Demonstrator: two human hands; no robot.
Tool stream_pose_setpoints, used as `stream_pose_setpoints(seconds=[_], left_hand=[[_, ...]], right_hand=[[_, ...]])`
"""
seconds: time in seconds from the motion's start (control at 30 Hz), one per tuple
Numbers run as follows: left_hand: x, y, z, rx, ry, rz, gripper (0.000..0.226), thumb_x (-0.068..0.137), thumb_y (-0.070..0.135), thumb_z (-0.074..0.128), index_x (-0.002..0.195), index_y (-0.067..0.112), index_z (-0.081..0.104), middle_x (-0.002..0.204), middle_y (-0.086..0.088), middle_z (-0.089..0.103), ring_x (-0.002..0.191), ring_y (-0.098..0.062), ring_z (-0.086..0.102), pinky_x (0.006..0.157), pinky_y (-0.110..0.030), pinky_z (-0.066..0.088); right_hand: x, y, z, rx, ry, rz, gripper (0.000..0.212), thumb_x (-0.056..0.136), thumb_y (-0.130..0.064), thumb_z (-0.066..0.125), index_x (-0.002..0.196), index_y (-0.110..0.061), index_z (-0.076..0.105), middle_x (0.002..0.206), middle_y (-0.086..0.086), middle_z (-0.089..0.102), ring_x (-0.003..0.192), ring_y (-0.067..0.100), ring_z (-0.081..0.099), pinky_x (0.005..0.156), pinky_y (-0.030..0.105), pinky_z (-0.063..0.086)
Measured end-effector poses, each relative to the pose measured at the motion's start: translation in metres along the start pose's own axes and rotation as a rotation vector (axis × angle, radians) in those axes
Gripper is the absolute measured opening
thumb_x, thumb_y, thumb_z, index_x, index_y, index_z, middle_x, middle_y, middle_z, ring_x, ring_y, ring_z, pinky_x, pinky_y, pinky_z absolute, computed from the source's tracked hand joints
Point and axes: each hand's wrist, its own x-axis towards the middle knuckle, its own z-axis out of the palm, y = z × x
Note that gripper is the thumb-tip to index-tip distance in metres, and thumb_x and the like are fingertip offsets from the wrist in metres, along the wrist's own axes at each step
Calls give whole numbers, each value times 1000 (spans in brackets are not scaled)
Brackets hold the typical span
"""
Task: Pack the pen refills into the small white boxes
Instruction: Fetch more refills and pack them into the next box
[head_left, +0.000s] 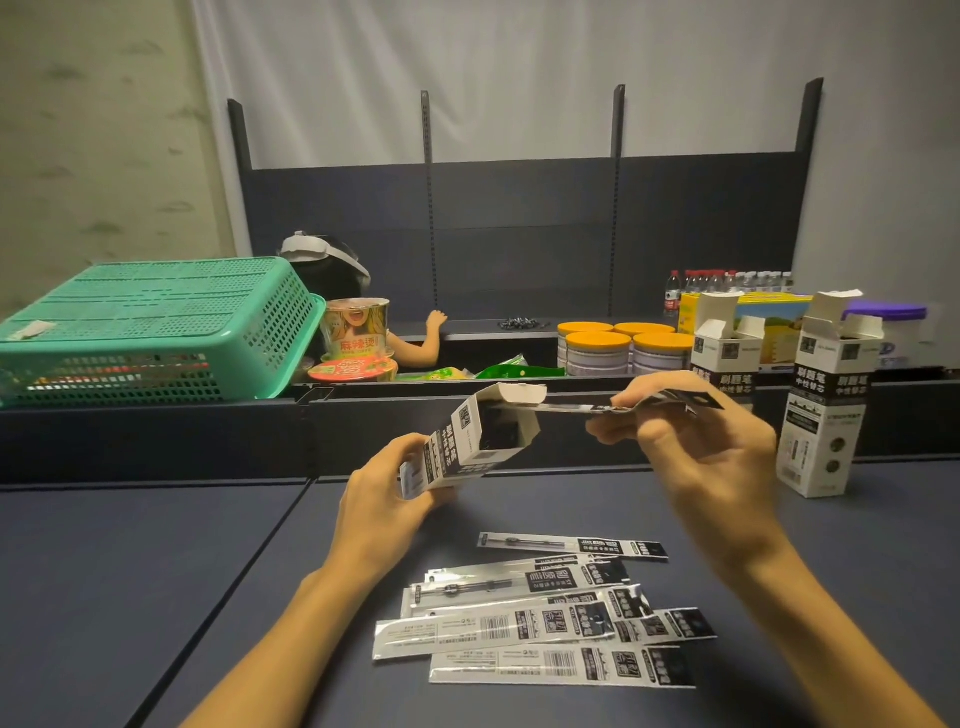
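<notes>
Head view, left hand (382, 501) gripping tilted white box (467, 441) (flap open), right hand (691, 431) pinching refill packet (597, 408) at its mouth.

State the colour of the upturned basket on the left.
Teal green, with a perforated mesh pattern: the basket, seen in the head view.

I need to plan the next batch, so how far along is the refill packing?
Early to midway, I'd guess. Two open boxes stand at the right; their contents are hidden. In hand: the left hand holds a tilted open box, while the right hand feeds in one packaged refill. Left: a pile of packaged refills on the table.
</notes>
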Motion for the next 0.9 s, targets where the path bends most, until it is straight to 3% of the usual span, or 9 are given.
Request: stream_pose_setpoints(seconds=[0.1,0.3,0.6,0.8,0.9], left_hand=[[-1,1,0,2,-5,4,47,74,28,80,114,34,55,111,17,63,101,-2,60,80,-8,45],[1,0,1,8,-11,1,47,75,27,80,114,32,56,112,15,64,100,-5,61,78,-4,44],[0,-3,1,8,-4,10,50,74,21,82,115,33,57,110,14,65,101,-3,60,81,-6,45],[1,-4,4,11,-18,20,50,74,26,81,119,27,59,112,13,65,104,-8,60,87,-23,51],[1,-4,4,8,-21,21,51,74,25,81,120,27,58,112,14,64,103,-5,60,86,-21,51]], right_hand=[[1,-1,-2,7,30,-48,22,81,-13,55,95,2,63,85,5,71,79,23,72,73,26,57],[1,-4,-3,18,63,-67,19,80,-14,54,94,-6,64,84,3,70,75,23,72,70,26,58],[-1,0,-1,-7,-2,-74,19,79,-13,55,92,-2,63,86,3,69,78,22,73,71,25,57],[-3,9,1,-117,-65,-89,22,82,-16,59,97,0,65,90,7,72,85,18,73,78,29,58],[-3,12,3,-223,-144,-155,20,85,-16,61,99,-3,67,95,4,71,89,13,71,79,27,58]])
